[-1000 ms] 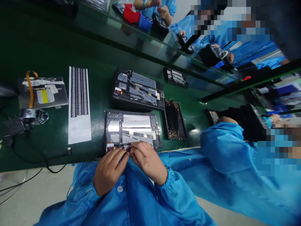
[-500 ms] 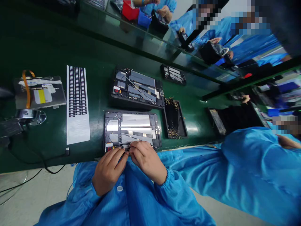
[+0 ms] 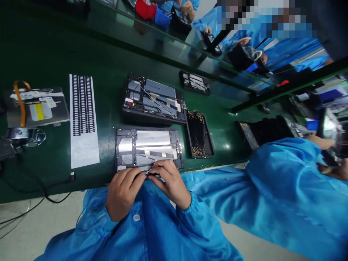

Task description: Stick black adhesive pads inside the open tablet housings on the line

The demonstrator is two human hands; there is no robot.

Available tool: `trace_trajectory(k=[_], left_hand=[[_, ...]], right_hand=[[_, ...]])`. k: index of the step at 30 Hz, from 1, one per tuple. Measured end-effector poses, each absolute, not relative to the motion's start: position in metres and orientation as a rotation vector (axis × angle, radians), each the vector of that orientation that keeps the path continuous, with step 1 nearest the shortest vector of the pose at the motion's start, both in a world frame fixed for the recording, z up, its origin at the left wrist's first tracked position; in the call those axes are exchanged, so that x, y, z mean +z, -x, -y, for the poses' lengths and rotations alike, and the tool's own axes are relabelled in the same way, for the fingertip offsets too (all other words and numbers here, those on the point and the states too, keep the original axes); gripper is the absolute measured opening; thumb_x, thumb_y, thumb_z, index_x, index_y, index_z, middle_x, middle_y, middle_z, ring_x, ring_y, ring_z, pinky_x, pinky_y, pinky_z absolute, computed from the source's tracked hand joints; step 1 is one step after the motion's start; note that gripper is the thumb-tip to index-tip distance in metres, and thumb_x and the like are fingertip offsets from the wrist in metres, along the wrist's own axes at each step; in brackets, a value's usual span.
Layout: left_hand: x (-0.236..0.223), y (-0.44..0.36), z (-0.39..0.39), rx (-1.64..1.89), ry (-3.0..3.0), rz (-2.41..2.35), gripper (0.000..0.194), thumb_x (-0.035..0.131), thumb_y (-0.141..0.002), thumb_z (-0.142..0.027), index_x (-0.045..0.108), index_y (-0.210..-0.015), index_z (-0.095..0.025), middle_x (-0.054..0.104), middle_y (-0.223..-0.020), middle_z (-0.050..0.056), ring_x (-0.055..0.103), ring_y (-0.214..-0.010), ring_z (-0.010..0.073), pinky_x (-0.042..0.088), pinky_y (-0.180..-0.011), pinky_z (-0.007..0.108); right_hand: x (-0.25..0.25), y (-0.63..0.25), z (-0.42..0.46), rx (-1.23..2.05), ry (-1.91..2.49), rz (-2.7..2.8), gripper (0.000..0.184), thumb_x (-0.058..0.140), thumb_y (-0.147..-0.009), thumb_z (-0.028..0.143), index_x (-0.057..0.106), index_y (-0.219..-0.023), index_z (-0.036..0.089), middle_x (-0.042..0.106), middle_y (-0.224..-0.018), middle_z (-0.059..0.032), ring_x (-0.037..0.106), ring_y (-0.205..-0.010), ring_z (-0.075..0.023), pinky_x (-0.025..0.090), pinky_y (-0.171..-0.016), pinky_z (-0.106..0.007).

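Observation:
An opened tablet [image 3: 153, 139], its silvery inner plates and thin cables showing, lies flat at the bench's near edge. My left hand [image 3: 123, 192] is closed at its near left side, fingertips bent down over the edge. From the right, my right hand [image 3: 171, 183] reaches the same edge, thumb and fingers pinched close to a small dark part [image 3: 151, 174]. Both sets of fingertips nearly meet there and hide much of that part. What the left fingers hold I cannot make out. Just behind lies a second opened tablet [image 3: 156, 98], on top of a dark block or stack.
Right of the tablets sits a black tray [image 3: 199, 136] of tiny gold-coloured parts. A smaller black tray [image 3: 195, 82] stands behind. Leftward are a label sheet [image 3: 85, 148], a metal-backed panel [image 3: 54, 114] and a cable plug [image 3: 72, 176]. A co-worker's sleeve [image 3: 282, 156] is at right.
The view has shifted slightly, moving the bench items left. My right thumb has spread lower from its fingers, showing more of the dark part. The co-worker at right now holds up a device.

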State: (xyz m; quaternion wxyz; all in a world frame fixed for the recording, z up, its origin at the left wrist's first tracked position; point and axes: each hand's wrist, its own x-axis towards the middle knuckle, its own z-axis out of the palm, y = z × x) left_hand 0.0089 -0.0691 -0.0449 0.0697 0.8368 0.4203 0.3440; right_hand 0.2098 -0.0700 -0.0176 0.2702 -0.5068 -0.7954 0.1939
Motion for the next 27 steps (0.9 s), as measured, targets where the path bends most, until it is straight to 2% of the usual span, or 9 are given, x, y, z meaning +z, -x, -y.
trace_trajectory(k=[15,27], left_hand=[[-0.0444,-0.0083,0.0676,1.025,-2.483,-1.256,0.018,0.064,-0.088,-0.012,0.069,-0.104,-0.018,0.072,-0.103,0.006,0.063,-0.096,0.0225,0.046,-0.084,0.036],[-0.0448,-0.0083,0.0671,1.029,-2.500,-1.260,0.019,0.063,-0.089,-0.012,0.070,-0.104,-0.019,0.073,-0.103,0.007,0.064,-0.096,0.0222,0.047,-0.084,0.036]], right_hand=[[-0.0205,-0.2083,0.0700,0.536,1.324,2.116,0.007,0.066,-0.094,0.019,0.064,-0.100,0.021,0.068,-0.105,-0.0064,0.060,-0.102,-0.0205,0.049,-0.087,-0.037],[-0.0216,-0.2083,0.0729,0.450,1.363,2.162,0.008,0.063,-0.095,0.019,0.064,-0.103,0.021,0.069,-0.106,-0.0068,0.061,-0.100,-0.0210,0.049,-0.084,-0.037]])
